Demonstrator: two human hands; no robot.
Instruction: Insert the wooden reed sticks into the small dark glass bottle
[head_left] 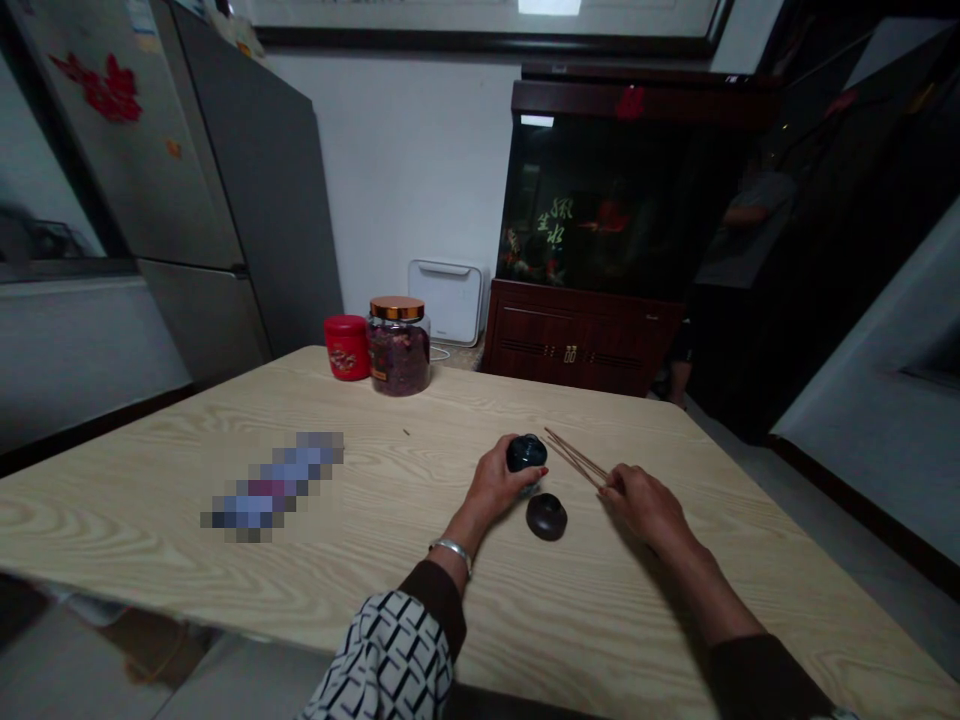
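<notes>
1. The surface is a pale wood-grain table (360, 560), and every place below is measured from the dark round lid (546, 517) lying on it, near the table's middle, with nothing in contact with it.
2. Nearest the camera, below and left of the lid, is a black-and-white patterned sleeve (386, 655) with a dark brown cuff (437, 605); a silver bangle (451, 550) sits on the wrist just beyond it.
3. The 2 hands are apart, with the lid between them. The left hand (495, 485) is clamped around a dark round pot (526, 453), which is just behind the lid.
4. The right hand (645, 505) is to the right of the lid. Its fingertips (606, 486) meet the ends of thin wooden sticks (574, 458), which slant back toward the pot; whether they grip the sticks I cannot tell.
5. Well left of the lid lies a pixelated object (270, 487), too blurred to name.
6. Farther back and left of the lid, at the table's far edge, stand a red lidded canister (347, 347) and, touching it, a glass jar (399, 345) with a copper lid, holding dried petals.
7. Beyond the lid, to the right, a lit aquarium (600, 200) sits on a dark wood cabinet (577, 340); a white plastic box (448, 300) stands left of the cabinet, and a gray refrigerator (225, 200) stands farthest left.
</notes>
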